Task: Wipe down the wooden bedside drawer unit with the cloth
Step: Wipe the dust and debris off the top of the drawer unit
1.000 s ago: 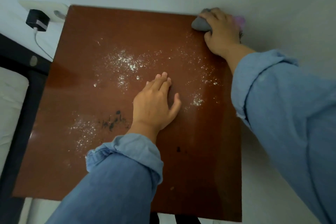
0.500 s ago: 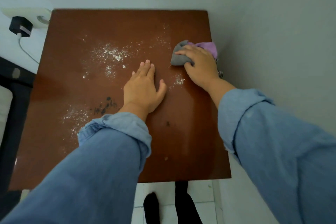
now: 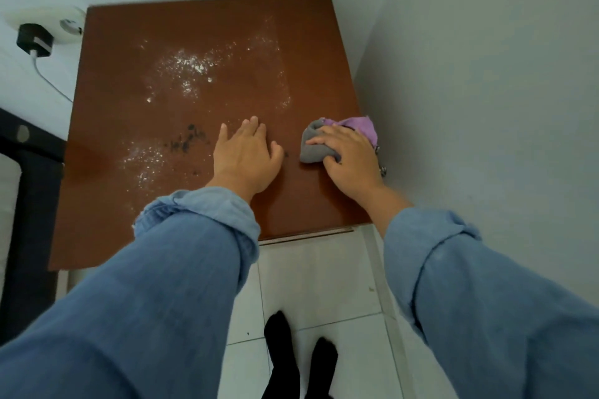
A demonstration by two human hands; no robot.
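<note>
- The reddish-brown wooden bedside drawer unit (image 3: 227,26) is seen from above, its flat top filling the upper middle of the view, tucked into a corner of pale walls.
- The right hand (image 3: 348,160) lies on the top near its right edge, fingers curled over a bunched grey and purple cloth (image 3: 316,147) and pressing it onto the wood.
- The grey part of the cloth sticks out at 9 o'clock from the fingertips; the purple part shows at 12 to 1 o'clock beyond the knuckles, reaching the unit's right edge.
- The left hand (image 3: 244,157) rests flat on the top, fingers straight and loosely spread, holding nothing, at 9 o'clock from the cloth and just apart from it.
- Scattered white powder (image 3: 191,66) lies at 11 o'clock from the left hand, and another patch at its 9 o'clock.
- Small black smudges (image 3: 188,139) sit just beside the left hand at 9 to 10 o'clock.
- Rolled blue sleeves (image 3: 207,217) cover both forearms.
- A black charger plug with white cable (image 3: 34,39) sits in a wall socket at 9 o'clock from the unit's far left corner.
- Black-socked feet (image 3: 298,363) stand on white floor tiles (image 3: 317,272) at 6 o'clock.
</note>
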